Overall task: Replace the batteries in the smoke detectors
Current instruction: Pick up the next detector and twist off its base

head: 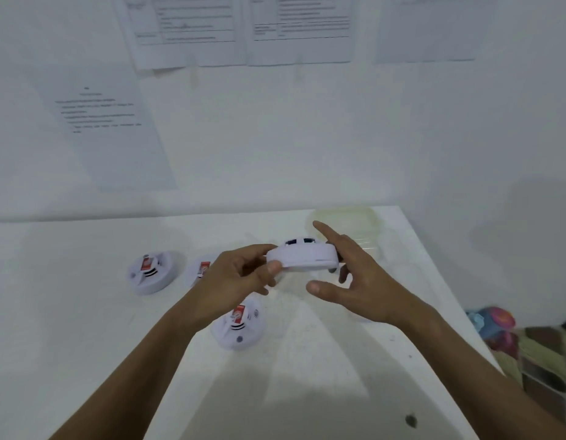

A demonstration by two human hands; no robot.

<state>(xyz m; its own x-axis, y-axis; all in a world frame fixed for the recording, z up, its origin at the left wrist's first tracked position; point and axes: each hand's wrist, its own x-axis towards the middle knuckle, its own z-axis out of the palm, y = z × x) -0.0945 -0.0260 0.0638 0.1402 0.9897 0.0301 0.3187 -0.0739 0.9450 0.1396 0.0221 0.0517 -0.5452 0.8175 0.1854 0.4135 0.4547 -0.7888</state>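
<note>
- Held smoke detector (302, 257): white, round, raised above the table at centre, seen edge-on; dark openings show on its top. Whether its battery has been changed cannot be told.
- Left hand (240, 276): pinches the detector's left rim between thumb and curled fingers.
- Right hand (351, 274): fingers spread and mostly straight, index finger pointing away; it lies at the detector's right edge, contact hidden behind the casing. A small dark item beside the palm is too blurred to identify.
- Near detector (238, 327): lying on the table under the left wrist, red-labelled part showing.
- Far-left detector (150, 273): on the table, same red label.
- Middle detector (200, 271): partly covered by the left hand.
- Progress, as judged: early to midway; one unit in hand, three lying by, none plainly finished.
- Clear container (348, 225): far right of the table; contents not discernible.
- Table (84, 312): white, scuffed.
- Wall papers (110, 128): print unreadable.
</note>
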